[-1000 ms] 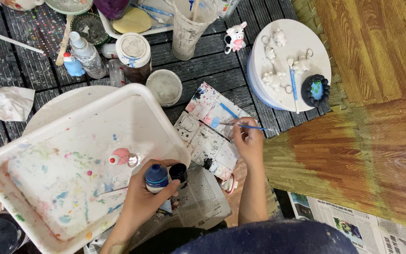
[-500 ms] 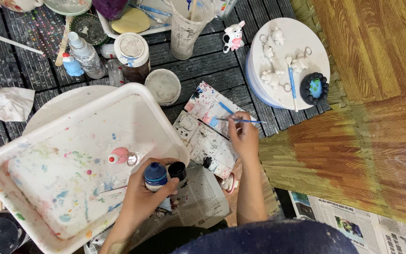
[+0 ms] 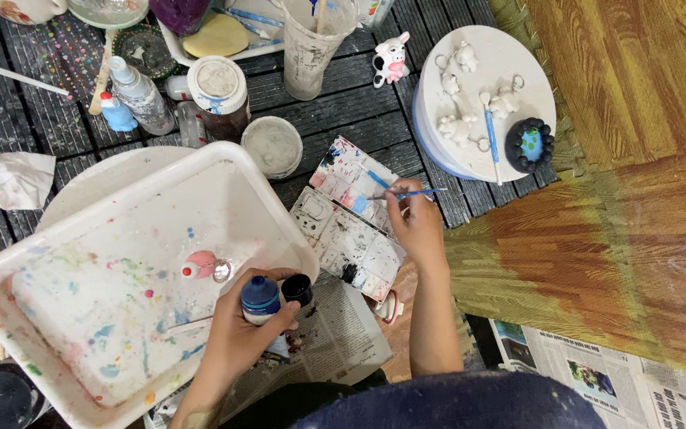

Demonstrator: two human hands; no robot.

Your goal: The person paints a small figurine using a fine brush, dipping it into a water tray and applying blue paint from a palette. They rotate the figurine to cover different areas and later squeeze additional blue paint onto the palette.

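A large white tray [image 3: 73, 262], spattered with paint, is occupying the left half of the dark slatted surface [image 3: 359, 87]. A round white stand [image 3: 518, 56] at upper right is carrying several unpainted white figurines and a dark ring-shaped piece. A paint-stained palette [image 3: 343, 230] is lying between tray and stand, with newspaper [image 3: 343, 334] spreading under its near end. The left hand [image 3: 240, 338] is reaching over the tray's near corner, its grip closing around a small blue-capped paint bottle [image 3: 260, 298], with a black cap [image 3: 297, 288] just beside the fingers. The right hand [image 3: 418, 226] is hovering over the palette, its grip pinching a thin blue brush [image 3: 406, 193]. A small pink figurine [image 3: 200, 266] is resting inside the tray.
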